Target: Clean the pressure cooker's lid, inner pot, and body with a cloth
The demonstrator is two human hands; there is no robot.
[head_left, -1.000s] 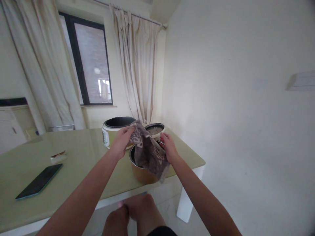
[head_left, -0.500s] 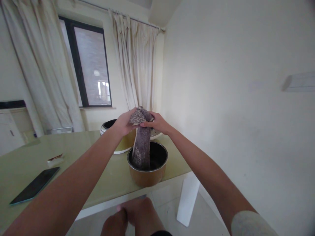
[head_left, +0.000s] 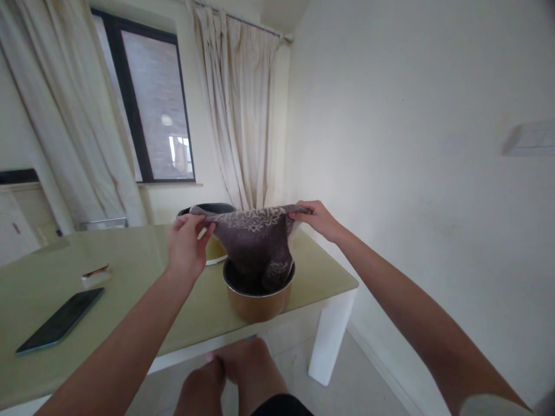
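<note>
My left hand (head_left: 186, 242) pinches one end of the cloth's top edge between thumb and fingers, and my right hand (head_left: 318, 219) pinches the other end, so both are closed on the fabric. The cloth (head_left: 251, 240) is stretched between them above the pot (head_left: 259, 306), its lower part hanging inside the rim, bunched toward the right. As I judge it, the work is partway: the upper edge is opened out nearly straight, while the lower part is not yet spread and not clear of the pot. Whether it touches the bottom, I cannot tell (the near wall and the dark inside hide that). Nor can I tell whether the pot's inside is wet, dry or clean, so how much is left there stays an open question. The pot stands upright near the front edge of the surface (head_left: 143, 260), apart from the cooker (head_left: 214, 251), which sits behind it, partly covered by the cloth. The dark slab (head_left: 60, 319) off to the left lies untouched.
</note>
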